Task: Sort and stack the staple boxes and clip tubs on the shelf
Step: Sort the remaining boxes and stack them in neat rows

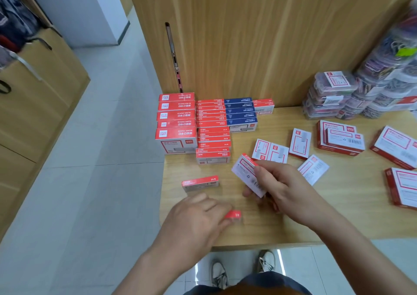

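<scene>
the right hand point(278, 188) pinched a white-and-red cardboard staple box point(247, 175) near the front edge of the light wooden tabletop point(338, 215); the left hand point(196, 215), blurred, seemingly gripped a small red box point(233, 215) there.

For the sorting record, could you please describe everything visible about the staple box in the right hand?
The staple box is a small, flat rectangular carton, seemingly cardboard, with a white face bearing a red-framed label and a barcode, and a red edge with white print. It looks closed. The right hand pinches it, thumb on the face, fingers beneath, tilted above the wooden surface.
</scene>
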Demonstrator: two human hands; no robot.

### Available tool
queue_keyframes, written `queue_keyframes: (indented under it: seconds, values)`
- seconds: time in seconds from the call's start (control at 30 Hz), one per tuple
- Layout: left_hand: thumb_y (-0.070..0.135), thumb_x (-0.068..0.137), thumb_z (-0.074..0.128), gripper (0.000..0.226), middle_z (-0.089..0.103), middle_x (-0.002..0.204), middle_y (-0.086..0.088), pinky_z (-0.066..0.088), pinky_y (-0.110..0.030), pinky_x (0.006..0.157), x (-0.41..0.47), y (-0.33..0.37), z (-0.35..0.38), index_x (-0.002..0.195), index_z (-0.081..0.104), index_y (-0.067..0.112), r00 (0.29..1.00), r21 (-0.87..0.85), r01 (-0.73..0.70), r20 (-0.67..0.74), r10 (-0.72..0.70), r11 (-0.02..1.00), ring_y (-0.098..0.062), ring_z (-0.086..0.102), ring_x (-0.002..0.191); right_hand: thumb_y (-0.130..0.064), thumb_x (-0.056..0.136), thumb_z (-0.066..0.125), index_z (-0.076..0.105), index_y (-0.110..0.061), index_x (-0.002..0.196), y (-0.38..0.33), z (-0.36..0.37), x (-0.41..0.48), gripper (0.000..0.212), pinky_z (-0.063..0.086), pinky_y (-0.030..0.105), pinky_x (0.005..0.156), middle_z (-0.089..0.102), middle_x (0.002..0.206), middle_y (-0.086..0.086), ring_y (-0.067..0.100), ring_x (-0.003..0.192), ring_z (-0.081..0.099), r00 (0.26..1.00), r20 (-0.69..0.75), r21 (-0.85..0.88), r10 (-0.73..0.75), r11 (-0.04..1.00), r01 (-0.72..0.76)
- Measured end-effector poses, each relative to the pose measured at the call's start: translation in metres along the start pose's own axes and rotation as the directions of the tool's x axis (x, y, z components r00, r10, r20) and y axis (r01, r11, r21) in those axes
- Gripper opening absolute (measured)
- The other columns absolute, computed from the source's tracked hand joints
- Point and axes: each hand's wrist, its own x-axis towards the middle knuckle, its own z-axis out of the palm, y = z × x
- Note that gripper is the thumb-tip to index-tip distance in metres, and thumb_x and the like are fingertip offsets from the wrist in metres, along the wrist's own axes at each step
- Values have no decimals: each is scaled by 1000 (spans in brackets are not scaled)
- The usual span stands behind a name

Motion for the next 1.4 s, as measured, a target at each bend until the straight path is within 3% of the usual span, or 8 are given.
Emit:
queue_keyframes:
  seconds: [0.07, 0.13, 0.2, 0.37, 0.53, 0.83, 1.07, 1.4]
  values:
    - [35, 91, 57, 15, 70, 88, 16, 49, -21, 68, 7, 10, -10, 104, 65, 32, 964, -314, 217, -82, -254, 925, -6, 62, 75, -12, 100, 43, 63, -22, 104, -3, 2, -1, 22, 36, 16, 42, 69, 65, -1, 7, 46, 52, 999, -4, 147, 51, 988, -50]
    - [22, 90, 64, 16, 71, 78, 14, 50, -20, 62, 15, 17, -19, 101, 73, 30, 834, -737, 397, 42, -550, 546, -4, 63, 65, -3, 99, 42, 56, -24, 115, -8, 1, -3, 30, 35, 17, 39, 64, 55, -6, 9, 40, 50, 998, 5, 239, 66, 969, -65]
    - [16, 89, 61, 19, 67, 63, 4, 48, -20, 53, 24, 16, -26, 101, 74, 20, 793, -873, 397, 170, -585, 284, -8, 57, 54, -1, 99, 39, 58, -15, 111, -13, 0, -6, 27, 34, 16, 37, 62, 51, -7, 7, 36, 48, 996, 29, 281, 81, 956, -86]
    - [20, 83, 60, 22, 71, 71, -4, 48, -22, 53, 38, 14, -32, 100, 73, 18, 830, -925, 309, 150, -538, 219, -14, 60, 57, -30, 90, 54, 69, -5, 89, -26, -1, -5, 29, 37, 20, 39, 70, 72, 5, 12, 43, 54, 991, 93, 345, 96, 931, -122]
    - [3, 71, 75, 20, 73, 94, -5, 56, -29, 74, 52, 10, -36, 85, 69, 17, 890, -927, 223, 67, -451, 303, -24, 71, 87, -52, 81, 48, 70, -1, 94, -23, -10, -3, 57, 40, 17, 42, 71, 72, 7, 11, 46, 55, 980, 157, 379, 124, 909, -176]
    - [-10, 79, 66, 34, 68, 114, 5, 51, -16, 74, 95, 14, -35, 87, 77, 20, 941, -897, 159, 12, -337, 413, -11, 66, 104, -32, 73, 70, 71, -13, 80, -8, -36, 8, 20, 32, 18, 46, 67, 77, 13, 14, 51, 50, 983, 171, 573, 72, 804, -159]
    - [3, 78, 75, 29, 66, 92, 12, 49, -14, 72, 148, 12, -39, 93, 75, 28, 958, -612, 191, -54, -282, 767, -5, 64, 85, -44, 81, 56, 74, -13, 78, -8, -73, 23, 36, 34, 17, 44, 63, 58, 5, 9, 49, 49, 997, -14, 506, 82, 860, -64]
    - [17, 80, 76, 25, 66, 90, 12, 48, -22, 78, 211, 0, -12, 104, 75, 24, 976, -379, 203, 2, -219, 903, -3, 61, 87, -39, 81, 65, 74, -8, 93, 26, -107, 63, 35, 36, 25, 58, 62, 70, 5, 10, 55, 49, 983, 48, 556, 175, 813, -172]
